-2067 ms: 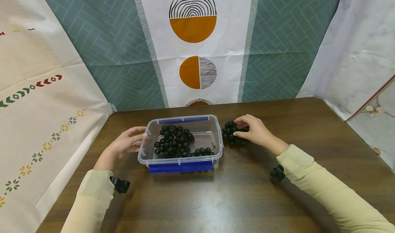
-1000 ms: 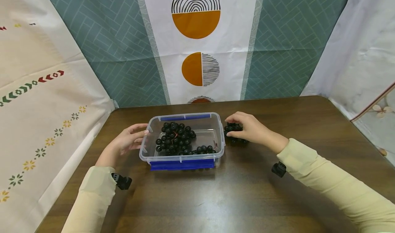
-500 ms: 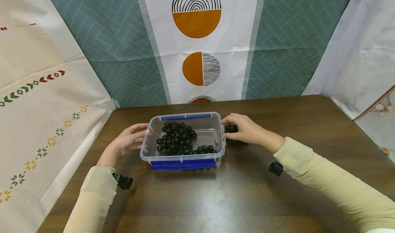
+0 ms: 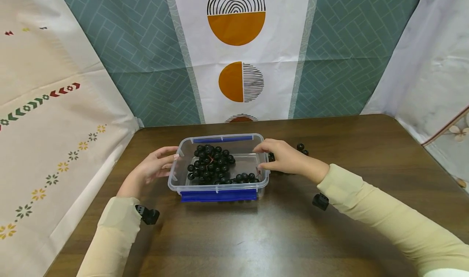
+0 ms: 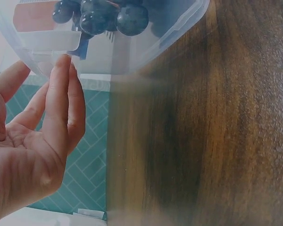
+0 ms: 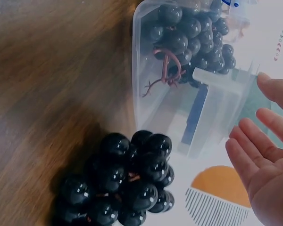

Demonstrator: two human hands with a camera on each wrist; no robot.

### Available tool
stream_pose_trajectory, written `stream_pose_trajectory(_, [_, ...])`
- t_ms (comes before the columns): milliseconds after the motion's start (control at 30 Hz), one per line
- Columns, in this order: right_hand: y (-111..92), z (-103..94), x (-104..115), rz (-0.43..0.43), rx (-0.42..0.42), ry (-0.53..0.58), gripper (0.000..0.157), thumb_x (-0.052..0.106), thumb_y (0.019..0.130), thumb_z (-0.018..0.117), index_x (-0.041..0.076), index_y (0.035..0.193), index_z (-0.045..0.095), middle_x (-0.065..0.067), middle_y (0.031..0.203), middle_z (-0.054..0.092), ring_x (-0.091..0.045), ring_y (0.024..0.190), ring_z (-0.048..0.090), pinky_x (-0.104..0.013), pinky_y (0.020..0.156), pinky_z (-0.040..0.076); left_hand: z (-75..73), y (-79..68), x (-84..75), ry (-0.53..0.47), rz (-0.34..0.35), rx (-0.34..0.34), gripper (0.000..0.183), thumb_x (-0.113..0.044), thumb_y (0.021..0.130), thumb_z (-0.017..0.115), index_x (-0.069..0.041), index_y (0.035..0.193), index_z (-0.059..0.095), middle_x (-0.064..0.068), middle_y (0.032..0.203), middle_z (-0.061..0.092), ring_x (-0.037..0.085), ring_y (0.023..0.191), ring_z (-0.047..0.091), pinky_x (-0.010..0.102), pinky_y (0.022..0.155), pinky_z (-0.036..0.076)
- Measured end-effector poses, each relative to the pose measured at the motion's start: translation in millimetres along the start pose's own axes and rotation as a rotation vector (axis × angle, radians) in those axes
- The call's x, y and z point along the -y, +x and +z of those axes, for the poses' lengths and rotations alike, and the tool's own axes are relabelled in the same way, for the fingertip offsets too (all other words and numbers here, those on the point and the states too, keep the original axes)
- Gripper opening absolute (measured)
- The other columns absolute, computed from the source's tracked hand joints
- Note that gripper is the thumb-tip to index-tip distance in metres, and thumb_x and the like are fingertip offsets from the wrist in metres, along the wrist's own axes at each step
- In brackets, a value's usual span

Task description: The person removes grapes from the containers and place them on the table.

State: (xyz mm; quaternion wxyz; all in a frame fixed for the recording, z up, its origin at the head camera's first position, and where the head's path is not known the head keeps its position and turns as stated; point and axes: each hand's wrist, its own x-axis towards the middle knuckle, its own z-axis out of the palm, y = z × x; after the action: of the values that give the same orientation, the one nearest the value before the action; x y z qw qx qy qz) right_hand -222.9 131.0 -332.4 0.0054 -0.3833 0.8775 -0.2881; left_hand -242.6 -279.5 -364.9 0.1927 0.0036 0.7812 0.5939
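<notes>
A clear plastic container [image 4: 216,188] with blue clips stands on the table. Inside lie dark grape bunches [image 4: 209,165]; in the right wrist view a reddish stem [image 6: 170,66] curls from the grapes. My left hand [image 4: 155,167] touches the container's left side with nearly straight fingers [image 5: 60,89]. At its right rim, my right hand [image 4: 282,159] reaches with thumb and fingers spread and nothing between them. Another bunch of dark grapes [image 6: 132,183] lies on the table just right of the container; my right hand mostly hides it in the head view, where a few grapes [image 4: 302,148] show.
The brown wooden table [image 4: 234,236] extends around the container. Behind it hangs a teal cloth [image 4: 143,65] with a white printed panel [image 4: 275,45]. Pale cloths [image 4: 44,146] flank both sides.
My right hand has moved left from the grape bunch on the table to the container's right rim, leaving that bunch where it lay. My left hand has stayed at the container's left side.
</notes>
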Motion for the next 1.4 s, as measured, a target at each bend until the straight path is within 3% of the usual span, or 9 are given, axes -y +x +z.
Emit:
stream_pose_trajectory(267, [4,2.7,4,-0.002,0.025,-0.043,0.039,0.017,0.084,0.073,0.004,0.119,0.062,-0.011,0.114,0.062,-0.026,0.106,0.058,-0.044,0.089,0.049,0.4,-0.2,0.0,0.003,-0.005,-0.007,0.062,-0.031,0.095,0.058,-0.009,0.146,0.029,-0.009,0.107,0.062,0.007,0.095,0.064,0.03,0.079,0.055])
stream_pose_trajectory(667, [14,10.0,15,-0.037,0.082,-0.018,0.039,0.015,0.084,0.073,0.003,0.12,0.061,-0.011,0.117,0.061,-0.026,0.11,0.058,-0.042,0.094,0.048,1.1,-0.8,0.1,0.003,-0.01,-0.014,0.061,-0.032,0.096,0.057,-0.009,0.146,0.031,-0.009,0.106,0.063,0.008,0.094,0.064,0.029,0.079,0.055])
stream_pose_trajectory(933, [18,15.8,19,-0.003,0.161,-0.015,0.043,0.018,0.084,0.074,0.006,0.123,0.06,-0.011,0.121,0.059,-0.025,0.112,0.056,-0.041,0.095,0.047,2.4,-0.7,1.3,-0.011,-0.011,-0.015,0.06,-0.031,0.096,0.057,-0.009,0.145,0.031,-0.011,0.104,0.063,0.008,0.094,0.064,0.029,0.079,0.055])
stream_pose_trajectory(1400, [27,27.4,17,-0.023,0.243,-0.007,0.043,0.017,0.084,0.073,0.007,0.124,0.059,-0.008,0.124,0.057,-0.027,0.116,0.055,-0.04,0.097,0.046,3.0,-3.3,-1.2,-0.044,-0.006,-0.005,0.059,-0.029,0.096,0.057,-0.007,0.144,0.031,-0.011,0.101,0.065,0.009,0.093,0.063,0.028,0.077,0.055])
